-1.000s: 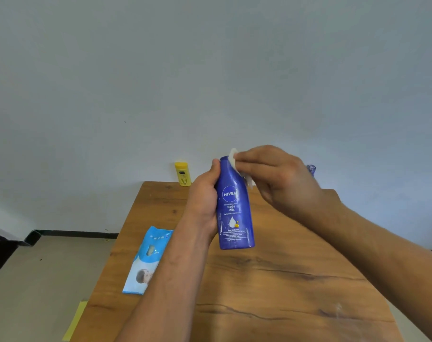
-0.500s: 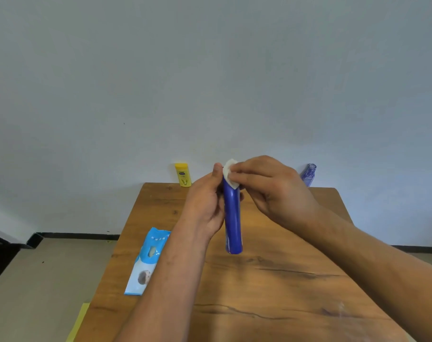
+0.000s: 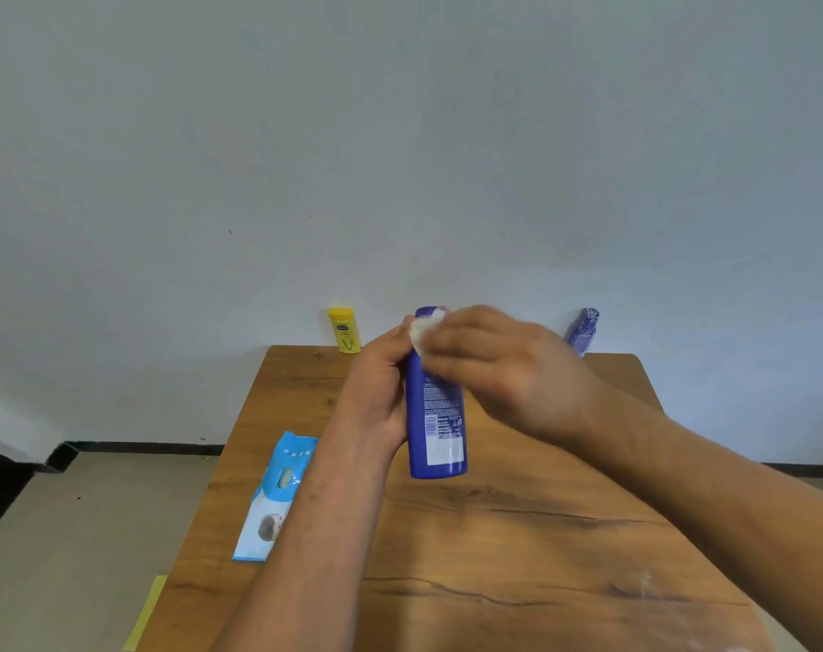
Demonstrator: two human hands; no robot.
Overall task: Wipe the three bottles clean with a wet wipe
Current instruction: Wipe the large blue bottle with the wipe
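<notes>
My left hand [image 3: 376, 392] grips a tall blue lotion bottle [image 3: 436, 430] upright above the wooden table [image 3: 517, 548], its back label facing me. My right hand [image 3: 499, 369] presses a small white wet wipe [image 3: 423, 332] against the bottle's top. A yellow bottle [image 3: 345, 330] stands at the table's far left edge by the wall. A purple-blue bottle [image 3: 583, 331] stands at the far right, partly hidden behind my right hand.
A light blue pack of wet wipes [image 3: 277, 496] lies flat near the table's left edge. The white wall runs right behind the table. Beige floor [image 3: 70, 534] lies to the left, with a yellow strip [image 3: 148, 609] beside the table.
The blue bottle has been turned in my left hand from its front logo, through its narrow side, to its back label. My right hand stays at the top with the wipe.
</notes>
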